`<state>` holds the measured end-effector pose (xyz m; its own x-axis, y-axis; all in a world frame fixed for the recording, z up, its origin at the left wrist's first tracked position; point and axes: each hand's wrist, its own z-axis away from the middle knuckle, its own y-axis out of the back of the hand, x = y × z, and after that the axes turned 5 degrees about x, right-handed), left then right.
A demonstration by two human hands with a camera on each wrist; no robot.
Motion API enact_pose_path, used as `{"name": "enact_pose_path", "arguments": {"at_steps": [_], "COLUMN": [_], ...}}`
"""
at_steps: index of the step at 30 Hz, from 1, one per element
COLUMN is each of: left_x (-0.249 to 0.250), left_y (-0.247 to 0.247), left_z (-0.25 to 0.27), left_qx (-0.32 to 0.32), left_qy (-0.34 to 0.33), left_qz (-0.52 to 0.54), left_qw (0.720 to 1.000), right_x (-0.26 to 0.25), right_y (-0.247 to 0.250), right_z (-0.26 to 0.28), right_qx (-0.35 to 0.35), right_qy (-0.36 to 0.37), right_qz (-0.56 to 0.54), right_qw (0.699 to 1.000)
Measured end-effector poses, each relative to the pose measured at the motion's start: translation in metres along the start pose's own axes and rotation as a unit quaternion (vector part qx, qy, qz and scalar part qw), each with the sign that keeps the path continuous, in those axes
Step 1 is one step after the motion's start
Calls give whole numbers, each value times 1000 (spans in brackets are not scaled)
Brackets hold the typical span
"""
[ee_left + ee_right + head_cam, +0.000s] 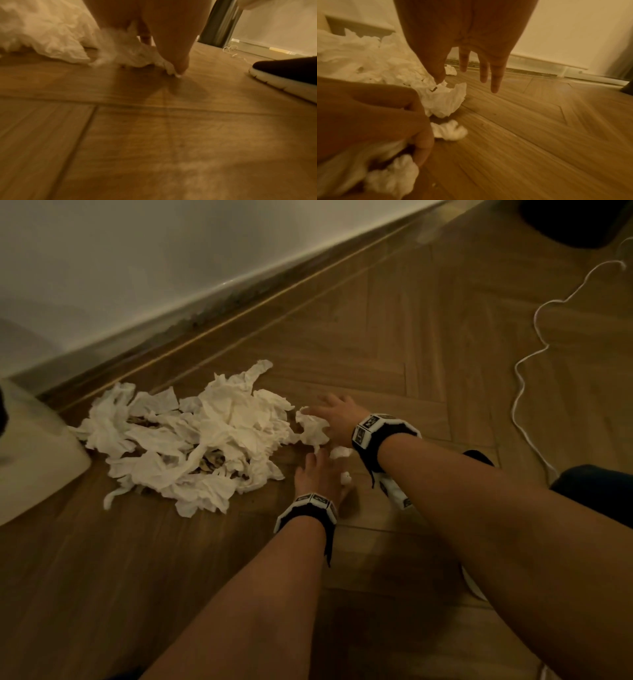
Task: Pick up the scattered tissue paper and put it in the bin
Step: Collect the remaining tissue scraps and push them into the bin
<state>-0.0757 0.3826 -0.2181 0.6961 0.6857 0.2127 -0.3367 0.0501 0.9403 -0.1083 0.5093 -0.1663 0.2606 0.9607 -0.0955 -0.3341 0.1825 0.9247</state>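
A big heap of crumpled white tissue paper (205, 440) (42, 33) (359, 58) lies on the wooden floor near the wall. My right hand (334, 419) (471, 40) hovers at the heap's right edge with straight, spread fingers, its thumb touching a loose tissue piece (312, 430) (443, 100). Just nearer me, my left hand (320, 474) (376, 115) is low on the floor, fingers curled round white tissue, with a small tissue ball (346, 477) (393, 177) at its fingertips. Another scrap (339, 452) (448, 130) lies between the hands.
A white cable (524, 364) snakes over the floor on the right. A dark shoe (288, 73) stands right of the hands. A white object (30, 460) sits at the far left, a dark round object (575, 220) at the top right. The wall's skirting (239, 302) runs behind.
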Motion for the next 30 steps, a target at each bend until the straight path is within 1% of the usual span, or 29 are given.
{"name": "enact_pose_path", "arguments": {"at_steps": [3, 5, 7, 8, 9, 11, 13, 14, 15, 16, 17, 19, 20, 21, 23, 24, 25, 26, 27, 28, 29, 30], "left_x": [-8, -12, -15, -16, -17, -21, -22, -22, -23, -26, -27, -28, -30, -32, -36, -36, -36, -37, -37, -38, -40, -43], "left_y": [-5, -12, -13, -11, -9, -12, -6, -2, -1, -1, 0, 6, 11, 14, 20, 24, 28, 32, 36, 40, 43, 46], "left_z": [0, -3, 0, 2, 4, 7, 16, 19, 20, 20, 20, 19, 17, 16, 16, 16, 16, 17, 17, 17, 16, 15], "left_qx": [-4, -25, -44, -42, -19, 35, 21, -2, 1, 23, 35, 40, 41, 43, 58, 66, 66, 63, 62, 62, 60, 57], "left_qy": [-7, -25, -29, -5, 15, 51, 80, 95, 87, 79, 78, 104, 123, 138, 151, 164, 173, 185, 199, 207, 213, 221], "left_qz": [27, 41, 94, 152, 201, 215, 256, 284, 266, 250, 261, 288, 295, 302, 308, 321, 338, 357, 372, 381, 386, 393], "left_qw": [1000, 999, 994, 988, 979, 975, 963, 954, 960, 965, 962, 951, 947, 942, 937, 931, 923, 913, 905, 899, 896, 891], "right_x": [-8, -12, -14, -15, -15, -13, -9, -6, -3, 1, 6, 13, 17, 19, 19, 16, 14, 11, 7, 3, 0, -5], "right_y": [-6, -12, -20, -23, -24, -23, -20, -20, -21, -21, -22, -24, -26, -27, -28, -26, -25, -23, -20, -19, -18, -16], "right_z": [-6, -6, -3, -1, 0, 3, 8, 11, 13, 16, 19, 26, 30, 34, 45, 50, 53, 55, 58, 61, 61, 64], "right_qx": [-19, -58, -85, -84, -74, -55, -47, -40, -28, -16, -2, 31, 44, 53, 54, 49, 43, 36, 28, 26, 30, 37], "right_qy": [2, -29, -65, -81, -94, -119, -154, -178, -208, -246, -281, -336, -358, -376, -384, -384, -388, -401, -416, -427, -431, -427], "right_qz": [2, -28, -53, -61, -67, -66, -61, -68, -89, -121, -158, -249, -316, -398, -540, -580, -606, -636, -677, -705, -723, -732], "right_qw": [1000, 997, 993, 991, 991, 989, 985, 981, 974, 962, 947, 908, 878, 835, 747, 717, 693, 658, 607, 566, 540, 530]}}
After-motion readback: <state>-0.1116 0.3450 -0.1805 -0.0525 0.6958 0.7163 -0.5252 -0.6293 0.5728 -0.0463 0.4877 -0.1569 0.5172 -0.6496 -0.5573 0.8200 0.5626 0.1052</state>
